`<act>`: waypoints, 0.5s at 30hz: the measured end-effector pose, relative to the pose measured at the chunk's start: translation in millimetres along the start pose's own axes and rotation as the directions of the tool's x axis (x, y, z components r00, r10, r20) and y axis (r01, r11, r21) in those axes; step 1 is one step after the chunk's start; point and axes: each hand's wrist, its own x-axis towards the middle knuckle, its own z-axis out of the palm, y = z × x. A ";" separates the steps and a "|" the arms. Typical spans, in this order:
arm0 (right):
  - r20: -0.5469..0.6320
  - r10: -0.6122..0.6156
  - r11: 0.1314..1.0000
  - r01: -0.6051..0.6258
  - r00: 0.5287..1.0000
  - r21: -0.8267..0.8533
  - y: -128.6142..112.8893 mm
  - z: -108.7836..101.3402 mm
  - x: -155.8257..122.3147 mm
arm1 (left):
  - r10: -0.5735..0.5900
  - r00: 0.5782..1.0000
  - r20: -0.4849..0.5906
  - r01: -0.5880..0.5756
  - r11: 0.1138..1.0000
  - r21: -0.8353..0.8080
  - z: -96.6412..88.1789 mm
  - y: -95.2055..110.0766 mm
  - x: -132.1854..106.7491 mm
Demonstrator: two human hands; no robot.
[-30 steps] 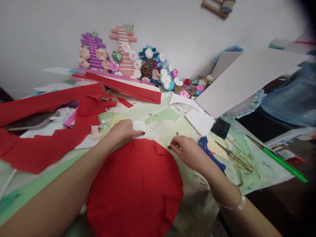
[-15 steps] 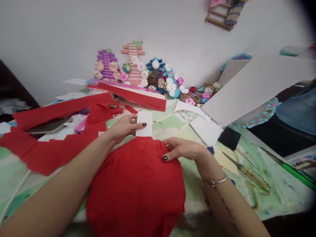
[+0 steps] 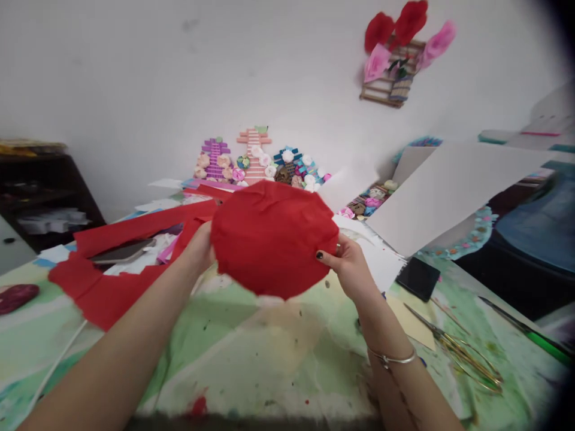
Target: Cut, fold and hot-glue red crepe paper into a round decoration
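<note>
Raised above the table is a round, flat piece covered in red crepe-like paper or cloth (image 3: 274, 239), with creases at its top and right edges. My left hand (image 3: 205, 244) holds its left edge, the fingers hidden behind it. On the opposite edge, my right hand (image 3: 348, 260) grips it with the thumb on the front and the fingers behind. A white flat piece (image 3: 353, 182) shows past its upper right edge; I cannot tell whether it is attached.
Red scraps (image 3: 112, 293) surround a phone (image 3: 123, 251) at left. Gold-handled scissors (image 3: 467, 353), a black square (image 3: 418, 279) and a green-handled tool (image 3: 543, 344) lie at right. Large white boards (image 3: 449, 191) lean behind them. Stick crafts with paper flowers (image 3: 254, 152) stand along the wall.
Both hands have lifted the red round piece up and away from me, off the table's near edge. My left hand has moved from the white tab to the left edge. The view has tilted up.
</note>
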 end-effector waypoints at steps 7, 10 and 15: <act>0.117 -0.670 0.427 0.509 0.733 -0.747 28.3 5.0 0.4 | -0.130 0.984 0.118 0.174 0.826 -0.536 17.8 7.7 -12.6; 0.356 -0.666 0.207 0.622 0.655 -0.756 36.9 11.7 0.5 | -0.228 0.959 0.167 0.282 0.720 -0.634 33.6 10.0 -22.4; 0.186 -0.668 0.245 0.449 0.721 -0.859 38.5 14.7 2.9 | -0.302 0.949 0.088 0.279 0.678 -0.680 42.5 10.7 -26.8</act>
